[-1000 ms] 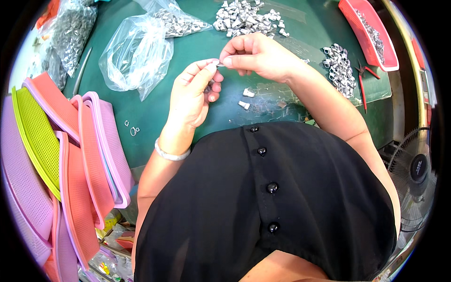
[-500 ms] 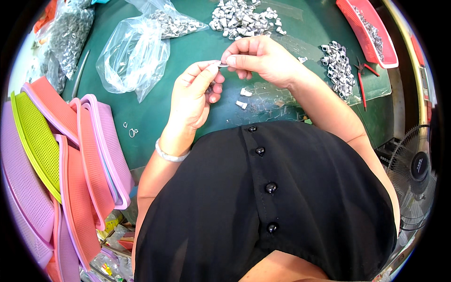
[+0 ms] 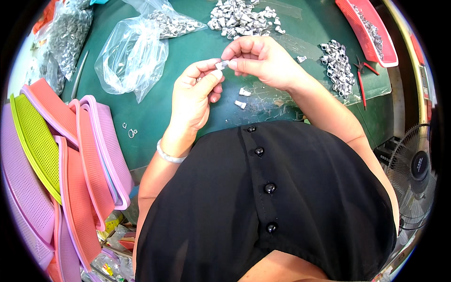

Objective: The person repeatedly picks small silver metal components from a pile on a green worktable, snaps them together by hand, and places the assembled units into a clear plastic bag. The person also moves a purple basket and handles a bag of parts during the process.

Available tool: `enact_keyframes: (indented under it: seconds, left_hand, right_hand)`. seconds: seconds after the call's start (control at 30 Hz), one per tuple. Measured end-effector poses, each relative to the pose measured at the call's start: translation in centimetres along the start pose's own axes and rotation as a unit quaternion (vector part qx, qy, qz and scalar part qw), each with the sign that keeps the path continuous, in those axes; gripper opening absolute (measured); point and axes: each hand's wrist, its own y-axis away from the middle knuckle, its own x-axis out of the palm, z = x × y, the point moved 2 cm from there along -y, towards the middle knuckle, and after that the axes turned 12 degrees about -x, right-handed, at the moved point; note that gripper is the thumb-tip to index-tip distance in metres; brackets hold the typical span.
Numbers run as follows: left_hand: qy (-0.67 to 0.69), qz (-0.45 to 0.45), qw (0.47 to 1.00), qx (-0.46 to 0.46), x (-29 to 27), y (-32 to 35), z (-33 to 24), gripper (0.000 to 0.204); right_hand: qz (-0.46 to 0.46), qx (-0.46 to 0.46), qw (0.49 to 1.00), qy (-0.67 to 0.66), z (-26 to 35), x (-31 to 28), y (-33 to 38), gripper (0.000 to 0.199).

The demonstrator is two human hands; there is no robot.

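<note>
Between my two hands is a small silvery metal piece [image 3: 221, 65], pinched at the fingertips above the green table [image 3: 188, 51]. My left hand [image 3: 196, 91] grips it between thumb and forefinger, its other fingers curled; something small and grey shows partly among them. From the other side, my right hand [image 3: 256, 58] holds the same piece with thumb and forefinger. Two loose metal pieces [image 3: 242, 97] lie on the table just below my hands. Beyond them is a large heap of similar pieces [image 3: 242, 19], and a smaller pile [image 3: 338, 69] sits to the right.
A clear plastic bag [image 3: 134, 58] with metal pieces lies at the back left. Stacked plastic baskets [image 3: 84, 160] crowd the left edge. At the right are red-handled pliers [image 3: 361, 82], a pink basket [image 3: 352, 23] and a fan [image 3: 416, 169]. Small rings [image 3: 132, 134] lie at the left.
The small metal piece has been turned between my fingertips, so more of its bright surface shows. My hands stay in nearly the same place.
</note>
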Motion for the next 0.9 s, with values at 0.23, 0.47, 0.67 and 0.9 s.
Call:
enact_keyframes:
  seconds: [0.23, 0.47, 0.67, 0.9]
  left_hand:
    - [0.003, -0.003, 1.0, 0.001, 0.0, 0.01, 0.07, 0.019]
    - [0.01, 0.004, 1.0, 0.004, -0.03, -0.07, 0.17, 0.022]
    - [0.021, 0.012, 1.0, 0.002, -0.01, -0.12, 0.25, 0.024]
    - [0.044, 0.023, 0.999, -0.017, 0.02, -0.33, 0.19, 0.022]
  right_hand:
    - [0.003, -0.103, 0.992, 0.074, 0.0, 0.13, 0.44, 0.01]
    - [0.006, -0.174, 0.972, 0.157, 0.09, 0.1, 0.61, 0.009]
    - [0.006, -0.198, 0.962, 0.188, 0.39, 0.06, 0.68, 0.01]
    - [0.006, -0.204, 0.962, 0.179, 0.11, 0.13, 0.74, 0.01]
